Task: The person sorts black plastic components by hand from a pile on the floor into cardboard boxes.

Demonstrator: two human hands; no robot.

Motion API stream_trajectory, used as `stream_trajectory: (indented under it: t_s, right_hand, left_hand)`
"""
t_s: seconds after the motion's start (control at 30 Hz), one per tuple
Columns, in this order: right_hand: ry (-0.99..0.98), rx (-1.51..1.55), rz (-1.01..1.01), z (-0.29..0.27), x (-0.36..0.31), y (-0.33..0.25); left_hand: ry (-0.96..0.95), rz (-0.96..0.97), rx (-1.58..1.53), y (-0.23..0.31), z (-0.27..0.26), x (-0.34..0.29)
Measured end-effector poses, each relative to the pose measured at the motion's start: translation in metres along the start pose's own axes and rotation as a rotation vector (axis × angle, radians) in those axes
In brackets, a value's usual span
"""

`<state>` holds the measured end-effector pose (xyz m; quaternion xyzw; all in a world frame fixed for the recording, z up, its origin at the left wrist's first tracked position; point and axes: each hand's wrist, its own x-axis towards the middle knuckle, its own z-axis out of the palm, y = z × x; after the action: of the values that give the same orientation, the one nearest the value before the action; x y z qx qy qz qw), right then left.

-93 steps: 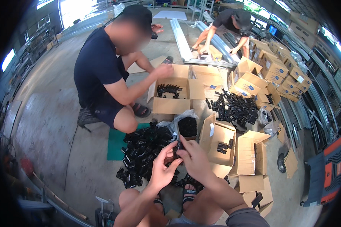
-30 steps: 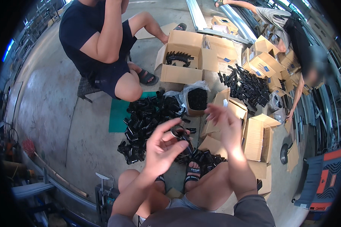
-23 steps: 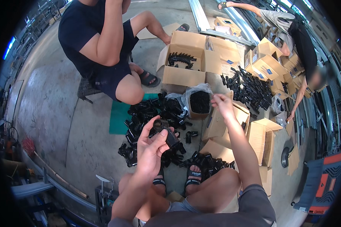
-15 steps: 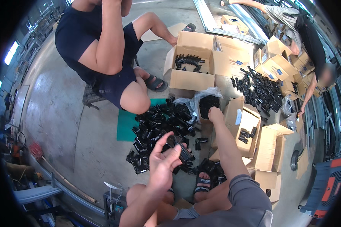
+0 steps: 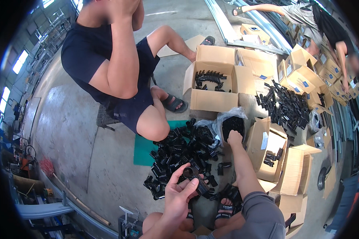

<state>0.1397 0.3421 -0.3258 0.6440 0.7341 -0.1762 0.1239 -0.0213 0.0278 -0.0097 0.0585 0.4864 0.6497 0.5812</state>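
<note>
My left hand [image 5: 178, 197] is closed around a black plastic fitting [image 5: 201, 186] with a round opening at its upper end. It holds the fitting above a large pile of similar black fittings [image 5: 171, 149] on the floor. My right hand [image 5: 235, 138] dips into an open box lined with a clear plastic bag [image 5: 236, 112] and full of small black parts [image 5: 232, 125]. Its fingers look curled, but their tips are hidden among the parts, so whatever they grip cannot be made out.
A seated person [image 5: 107, 67] is across the pile, beside a green mat [image 5: 143, 151]. An open carton [image 5: 214, 100] holds rows of fittings; another carton [image 5: 273, 171] holds a few. More fittings [image 5: 285, 105] lie at right, where another person [image 5: 335, 32] bends over boxes.
The whole view has shifted, so the scene sits lower and further right. My left hand still holds the fitting, and my right hand stays in the bag. The person at right has drawn an arm back toward the boxes.
</note>
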Motion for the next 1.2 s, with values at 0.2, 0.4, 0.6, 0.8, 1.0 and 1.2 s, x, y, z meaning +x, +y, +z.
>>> stream_trajectory:
  t_s: [0.2,0.4,0.6,0.8,1.0,1.2]
  right_hand:
    - [0.395,0.309,-0.036,-0.032,-0.012,-0.001]
    - [0.126,1.162,-0.683,-0.194,-0.221,-0.073]
    - [0.411,1.031,-0.788,-0.232,-0.360,-0.069]
    - [0.532,1.275,-0.630,-0.212,-0.390,-0.067]
    - [0.621,1.345,-0.571,-0.186,-0.414,-0.070]
    - [0.431,1.515,-0.641,-0.181,-0.422,-0.063]
  left_hand:
    - [-0.057,0.049,-0.014,0.007,0.006,-0.005]
    - [-0.184,0.178,-0.131,-0.003,-0.001,-0.005]
    - [-0.329,0.284,-0.137,0.002,0.008,-0.017]
    - [-0.408,0.400,-0.042,-0.003,0.020,-0.040]
    - [-0.427,0.565,0.049,-0.015,0.016,-0.048]
    - [-0.409,0.656,0.207,-0.023,0.011,-0.053]
